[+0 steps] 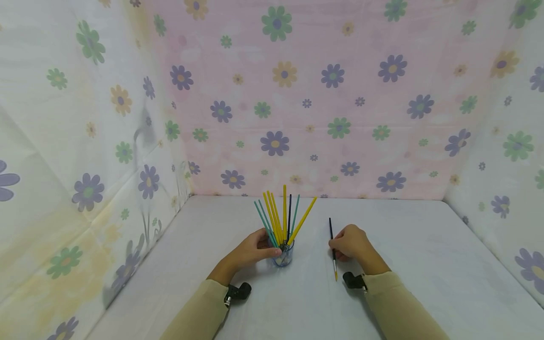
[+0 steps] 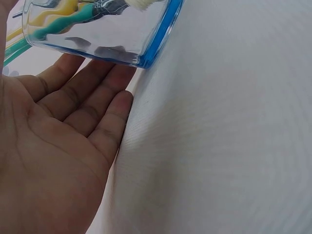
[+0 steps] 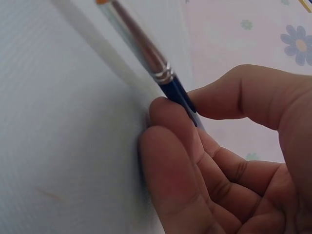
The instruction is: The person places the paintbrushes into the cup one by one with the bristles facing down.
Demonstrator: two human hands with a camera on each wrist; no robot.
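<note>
A clear plastic cup (image 1: pixel 286 259) with a blue base stands on the white table, holding several paintbrushes (image 1: pixel 284 208) with yellow, teal and dark handles. My left hand (image 1: pixel 250 249) holds the cup from its left side, thumb across the front. In the left wrist view, the fingers of that hand (image 2: pixel 73 112) reach to the wall of the cup (image 2: pixel 112 34). To the right, my right hand (image 1: pixel 353 243) pinches a dark-handled paintbrush (image 1: pixel 330 227) between thumb and fingers, its bristles pointing towards me. The right wrist view shows its metal ferrule (image 3: pixel 139 41) close up, just above the tabletop.
The white table (image 1: pixel 204 226) is enclosed by flower-printed cloth: a pink back wall (image 1: pixel 255 127) and pale side walls to the left (image 1: pixel 106 165) and right (image 1: pixel 488 179). Small black cameras (image 1: pixel 242 291) sit on both wrists, close to the table.
</note>
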